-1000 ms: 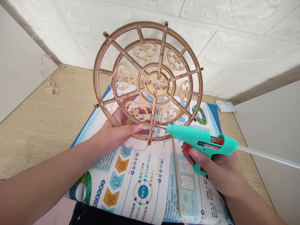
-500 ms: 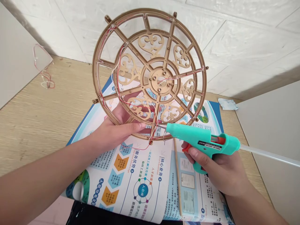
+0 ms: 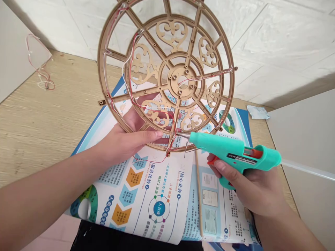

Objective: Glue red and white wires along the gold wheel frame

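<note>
My left hand (image 3: 131, 137) grips the lower left rim of a round gold-brown openwork frame (image 3: 180, 57), thumb in front and fingers behind. The frame is tilted up, with spokes and scrollwork panels. Thin red and white wires (image 3: 132, 75) run along its rim and spokes. In my right hand (image 3: 248, 184) is a turquoise glue gun (image 3: 222, 144), fingers wrapped round its handle and at the orange trigger. Its metal nozzle meets the wires on the lower spoke, or nearly so; exact contact is hard to make out. A clear glue stick (image 3: 306, 170) sticks out of its back.
Printed sheets (image 3: 162, 181) cover part of the wooden table (image 3: 70, 97). A thin wooden stick (image 3: 199, 198) lies on them. Loose red and white wire (image 3: 44, 78) rests at the left, a small white packet (image 3: 258, 112) at the right. A pale wall (image 3: 261, 45) stands behind.
The frame appears slightly larger and higher in view. The glue gun has shifted a little to the right in view, its nozzle still at the lower spoke. Both hands keep their grip.
</note>
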The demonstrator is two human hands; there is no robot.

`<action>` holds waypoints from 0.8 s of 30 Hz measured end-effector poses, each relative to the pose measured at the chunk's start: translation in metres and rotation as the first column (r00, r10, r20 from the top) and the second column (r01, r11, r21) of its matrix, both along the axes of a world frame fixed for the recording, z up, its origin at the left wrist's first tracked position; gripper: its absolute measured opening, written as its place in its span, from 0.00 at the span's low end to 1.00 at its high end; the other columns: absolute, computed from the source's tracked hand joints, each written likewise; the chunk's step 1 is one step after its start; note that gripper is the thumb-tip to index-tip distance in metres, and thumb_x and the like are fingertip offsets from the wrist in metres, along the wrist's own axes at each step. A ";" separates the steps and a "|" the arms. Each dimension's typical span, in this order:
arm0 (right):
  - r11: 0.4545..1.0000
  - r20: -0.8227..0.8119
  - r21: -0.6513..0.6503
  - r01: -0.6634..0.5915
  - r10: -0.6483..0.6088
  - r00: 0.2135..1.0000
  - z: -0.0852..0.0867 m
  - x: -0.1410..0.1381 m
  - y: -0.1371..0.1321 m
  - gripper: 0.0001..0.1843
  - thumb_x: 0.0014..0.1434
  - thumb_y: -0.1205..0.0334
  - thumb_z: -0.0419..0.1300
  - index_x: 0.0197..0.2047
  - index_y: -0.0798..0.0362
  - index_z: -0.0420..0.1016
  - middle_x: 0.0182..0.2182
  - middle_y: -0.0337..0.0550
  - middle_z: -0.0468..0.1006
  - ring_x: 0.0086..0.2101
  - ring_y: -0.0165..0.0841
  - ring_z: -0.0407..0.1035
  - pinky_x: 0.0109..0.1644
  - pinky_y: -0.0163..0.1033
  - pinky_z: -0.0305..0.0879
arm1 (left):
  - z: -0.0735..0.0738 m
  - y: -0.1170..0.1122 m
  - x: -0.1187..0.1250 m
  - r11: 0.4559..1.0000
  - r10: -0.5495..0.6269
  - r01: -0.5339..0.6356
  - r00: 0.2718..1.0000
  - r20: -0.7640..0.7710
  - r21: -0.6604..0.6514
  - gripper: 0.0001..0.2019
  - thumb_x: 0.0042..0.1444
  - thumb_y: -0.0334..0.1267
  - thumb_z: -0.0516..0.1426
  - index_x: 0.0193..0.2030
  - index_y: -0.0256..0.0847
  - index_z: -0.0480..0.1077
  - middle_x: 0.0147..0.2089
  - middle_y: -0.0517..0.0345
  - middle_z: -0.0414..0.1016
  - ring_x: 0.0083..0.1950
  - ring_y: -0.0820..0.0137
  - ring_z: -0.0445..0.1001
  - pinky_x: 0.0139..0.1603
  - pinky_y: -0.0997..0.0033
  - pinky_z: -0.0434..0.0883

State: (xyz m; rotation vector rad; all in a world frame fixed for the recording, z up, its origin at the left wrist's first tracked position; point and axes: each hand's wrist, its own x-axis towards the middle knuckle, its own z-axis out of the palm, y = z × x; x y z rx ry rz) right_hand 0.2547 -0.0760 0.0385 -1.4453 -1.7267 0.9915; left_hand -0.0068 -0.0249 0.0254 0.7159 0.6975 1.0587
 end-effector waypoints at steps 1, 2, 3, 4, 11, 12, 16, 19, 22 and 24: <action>1.000 -0.001 0.002 0.000 0.000 1.000 0.000 0.000 0.000 0.02 0.64 0.57 0.68 0.38 0.41 0.83 0.25 0.38 0.77 0.26 0.35 0.73 0.29 0.40 0.73 | 0.000 0.000 0.000 1.000 -0.002 0.002 1.000 0.005 -0.010 0.42 0.47 0.27 0.73 0.69 0.54 0.68 0.48 0.58 0.87 0.69 0.40 0.73 0.67 0.33 0.74; 1.000 -0.001 0.005 -0.003 0.003 1.000 0.000 0.000 0.000 0.02 0.64 0.58 0.68 0.38 0.40 0.83 0.25 0.38 0.77 0.26 0.34 0.73 0.30 0.40 0.74 | 0.001 0.000 0.000 1.000 -0.006 0.006 1.000 0.009 -0.020 0.42 0.47 0.26 0.73 0.69 0.54 0.69 0.47 0.58 0.87 0.69 0.39 0.74 0.67 0.32 0.73; 1.000 -0.001 0.008 -0.009 0.009 1.000 0.000 0.001 0.000 0.03 0.64 0.58 0.68 0.38 0.40 0.83 0.25 0.37 0.77 0.26 0.34 0.74 0.31 0.41 0.75 | 0.002 0.000 0.000 1.000 -0.010 0.010 1.000 0.013 -0.026 0.42 0.47 0.26 0.73 0.68 0.54 0.69 0.46 0.58 0.87 0.68 0.39 0.74 0.67 0.32 0.73; 1.000 -0.003 0.014 -0.011 0.011 1.000 0.000 0.001 0.000 0.03 0.64 0.59 0.68 0.38 0.39 0.83 0.25 0.37 0.77 0.27 0.34 0.74 0.32 0.41 0.76 | 0.002 0.000 0.001 0.999 -0.013 0.014 1.000 0.015 -0.029 0.42 0.47 0.26 0.73 0.68 0.54 0.69 0.45 0.58 0.87 0.68 0.39 0.74 0.67 0.31 0.73; 0.999 -0.032 0.023 -0.041 0.041 0.999 0.000 0.001 -0.001 0.05 0.64 0.62 0.66 0.36 0.42 0.82 0.25 0.38 0.79 0.24 0.32 0.73 0.19 0.32 0.65 | 0.003 0.002 0.001 0.999 -0.023 0.023 1.000 -0.010 -0.027 0.42 0.47 0.26 0.72 0.69 0.54 0.68 0.57 0.55 0.84 0.68 0.39 0.74 0.66 0.34 0.75; 0.998 -0.036 0.023 -0.052 0.053 0.998 0.001 0.001 -0.001 0.05 0.64 0.63 0.66 0.36 0.43 0.82 0.24 0.37 0.79 0.23 0.31 0.73 0.18 0.32 0.63 | 0.003 0.002 0.000 0.999 -0.032 0.032 0.999 -0.004 -0.023 0.42 0.47 0.27 0.73 0.68 0.54 0.69 0.55 0.55 0.85 0.68 0.39 0.75 0.65 0.35 0.76; 0.994 -0.055 0.047 -0.094 0.096 0.994 0.006 -0.002 0.002 0.06 0.63 0.66 0.65 0.37 0.43 0.80 0.25 0.35 0.78 0.23 0.29 0.72 0.20 0.30 0.65 | 0.001 0.001 -0.002 0.997 -0.068 0.068 0.998 0.018 -0.022 0.38 0.49 0.31 0.73 0.67 0.54 0.70 0.46 0.57 0.86 0.67 0.40 0.76 0.63 0.35 0.77; 0.990 -0.031 0.059 -0.127 0.129 0.991 0.009 -0.004 0.002 0.06 0.65 0.65 0.64 0.37 0.42 0.78 0.25 0.33 0.77 0.24 0.29 0.71 0.23 0.30 0.68 | -0.001 0.000 -0.004 0.997 -0.074 0.074 0.997 -0.007 -0.030 0.37 0.50 0.31 0.73 0.66 0.56 0.70 0.52 0.56 0.85 0.66 0.39 0.76 0.62 0.33 0.78; 0.988 -0.018 0.071 -0.135 0.136 0.991 0.008 -0.004 0.002 0.05 0.65 0.63 0.65 0.37 0.42 0.77 0.26 0.34 0.77 0.24 0.29 0.71 0.23 0.31 0.66 | -0.001 0.000 -0.004 0.997 -0.079 0.079 0.997 -0.016 -0.017 0.31 0.51 0.31 0.72 0.61 0.54 0.73 0.56 0.56 0.84 0.67 0.40 0.76 0.64 0.33 0.77; 0.988 -0.019 0.078 -0.135 0.137 0.990 0.007 -0.004 0.003 0.05 0.64 0.64 0.65 0.36 0.43 0.77 0.25 0.34 0.76 0.22 0.29 0.69 0.21 0.31 0.63 | -0.001 0.000 -0.004 0.997 -0.081 0.081 0.997 -0.012 -0.012 0.27 0.50 0.33 0.73 0.57 0.51 0.76 0.52 0.56 0.85 0.67 0.41 0.75 0.65 0.35 0.76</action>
